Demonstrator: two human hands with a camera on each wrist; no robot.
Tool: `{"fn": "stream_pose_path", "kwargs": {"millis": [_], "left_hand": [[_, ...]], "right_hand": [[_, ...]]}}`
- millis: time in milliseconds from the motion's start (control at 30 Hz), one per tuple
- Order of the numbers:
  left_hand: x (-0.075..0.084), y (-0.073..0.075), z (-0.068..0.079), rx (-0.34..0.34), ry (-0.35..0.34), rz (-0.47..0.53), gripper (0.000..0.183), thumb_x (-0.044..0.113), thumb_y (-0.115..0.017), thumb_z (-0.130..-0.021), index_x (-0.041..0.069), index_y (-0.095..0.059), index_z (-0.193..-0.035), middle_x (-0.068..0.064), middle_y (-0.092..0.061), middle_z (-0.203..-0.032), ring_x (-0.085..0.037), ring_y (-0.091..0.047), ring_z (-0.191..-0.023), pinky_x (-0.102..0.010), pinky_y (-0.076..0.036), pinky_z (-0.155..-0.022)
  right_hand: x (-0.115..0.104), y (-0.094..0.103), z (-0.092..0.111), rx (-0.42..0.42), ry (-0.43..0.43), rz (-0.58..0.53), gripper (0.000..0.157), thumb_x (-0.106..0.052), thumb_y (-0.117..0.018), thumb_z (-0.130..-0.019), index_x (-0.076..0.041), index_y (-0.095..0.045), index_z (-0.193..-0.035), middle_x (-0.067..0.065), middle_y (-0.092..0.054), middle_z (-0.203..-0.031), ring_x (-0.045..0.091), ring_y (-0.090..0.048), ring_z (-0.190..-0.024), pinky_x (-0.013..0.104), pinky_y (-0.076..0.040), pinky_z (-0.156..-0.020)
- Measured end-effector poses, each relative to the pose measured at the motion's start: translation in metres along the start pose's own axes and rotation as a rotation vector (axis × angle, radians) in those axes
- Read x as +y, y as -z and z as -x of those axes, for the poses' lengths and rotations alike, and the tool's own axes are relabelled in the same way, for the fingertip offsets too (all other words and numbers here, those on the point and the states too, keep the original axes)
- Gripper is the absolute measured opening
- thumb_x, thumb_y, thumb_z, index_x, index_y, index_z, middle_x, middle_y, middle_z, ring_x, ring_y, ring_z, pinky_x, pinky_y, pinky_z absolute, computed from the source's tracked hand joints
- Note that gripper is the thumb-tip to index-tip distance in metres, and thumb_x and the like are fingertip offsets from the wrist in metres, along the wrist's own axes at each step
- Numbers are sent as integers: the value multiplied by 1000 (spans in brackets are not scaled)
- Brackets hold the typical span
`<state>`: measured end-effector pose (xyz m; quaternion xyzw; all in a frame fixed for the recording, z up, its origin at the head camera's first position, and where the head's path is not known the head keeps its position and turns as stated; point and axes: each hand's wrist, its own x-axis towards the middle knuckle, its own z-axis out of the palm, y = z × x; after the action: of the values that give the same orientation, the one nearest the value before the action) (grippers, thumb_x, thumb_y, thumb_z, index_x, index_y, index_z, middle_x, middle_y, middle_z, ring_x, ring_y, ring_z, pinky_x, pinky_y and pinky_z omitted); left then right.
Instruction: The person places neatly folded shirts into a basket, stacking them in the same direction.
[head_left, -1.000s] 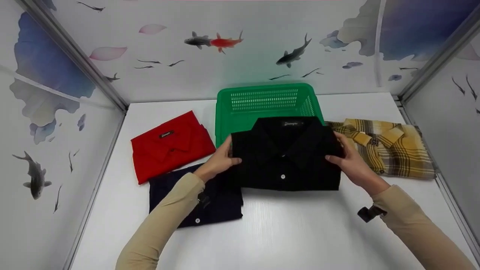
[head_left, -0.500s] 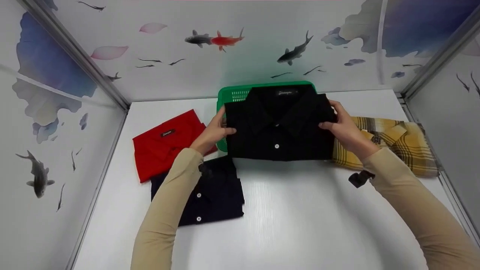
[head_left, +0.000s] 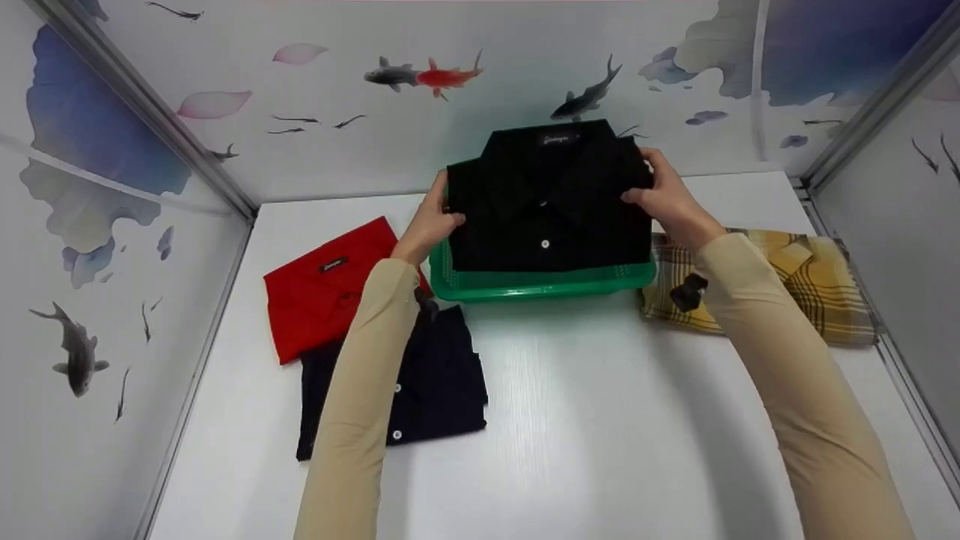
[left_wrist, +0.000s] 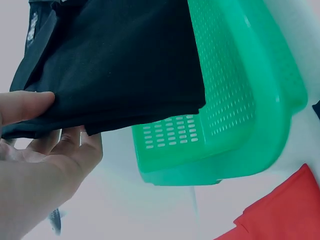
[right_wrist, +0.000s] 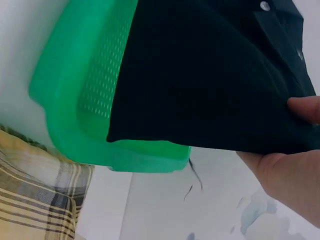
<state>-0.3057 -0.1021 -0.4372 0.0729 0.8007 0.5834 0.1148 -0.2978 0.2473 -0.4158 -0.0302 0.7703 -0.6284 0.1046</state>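
Observation:
A folded black shirt (head_left: 555, 217) with a collar and a white button is held between both hands above the green basket (head_left: 544, 289). My left hand (head_left: 433, 225) pinches its left edge, thumb on top and fingers underneath, as the left wrist view shows of the shirt (left_wrist: 125, 60). On the opposite edge, my right hand (head_left: 673, 196) grips the cloth the same way; in the right wrist view the thumb lies over the shirt (right_wrist: 200, 75). Most of the basket's inside is hidden by the shirt in the head view.
Left of the basket lies a folded red shirt (head_left: 322, 292), with a folded navy shirt (head_left: 442, 382) in front of it, partly under the left sleeve. A folded yellow plaid shirt (head_left: 825, 292) lies to the right. Printed walls (head_left: 315, 165) enclose the white table (head_left: 585, 420).
Both hands have carried the black shirt away from the body, toward the back wall, until it is over the green basket. The other shirts stay where they were.

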Motion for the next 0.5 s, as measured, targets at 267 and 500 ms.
{"fn": "stream_pose_path", "kwargs": {"millis": [267, 500], "left_hand": [[-15, -5, -11, 31, 1, -80, 82, -13, -39, -86, 15, -7, -156, -7, -10, -160, -21, -12, -143, -28, -20, -109], [-28, -10, -12, 33, 28, -146, 78, -17, -34, -83, 21, -25, -151, -11, -31, -151, -19, -43, -81, -29, -37, -73]], "right_hand": [[19, -4, -20, -35, -27, 133, 63, 5, -50, -94, -8, -22, -149, 24, -35, -142, 34, -40, -125, 46, -35, -99], [34, -7, -22, -120, -25, 305, 70, 3, -51, -94, -5, -13, -152, 20, -11, -157, 35, -16, -141, 51, -23, -109]]}}
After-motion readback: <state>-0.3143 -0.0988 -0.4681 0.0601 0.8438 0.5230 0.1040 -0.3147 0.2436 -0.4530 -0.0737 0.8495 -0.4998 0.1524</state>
